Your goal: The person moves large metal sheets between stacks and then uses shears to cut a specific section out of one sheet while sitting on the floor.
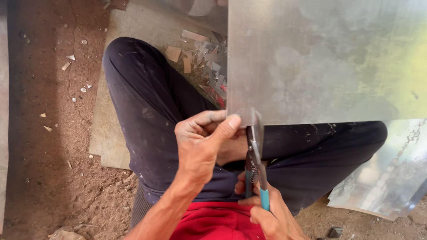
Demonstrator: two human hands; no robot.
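Dirt floor (49, 178); left hand (202, 142) pinches metal sheet (324, 58) edge, right hand (267, 213) grips snips (255, 155) below.

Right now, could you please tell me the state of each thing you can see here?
Metal sheet: lying across the lap, near corner pinched by the left hand.
Snips: gripped at the handles by the right hand, blades at the sheet's edge.
Offcuts: scattered loose on the board.
Second sheet: lying on the ground, untouched.
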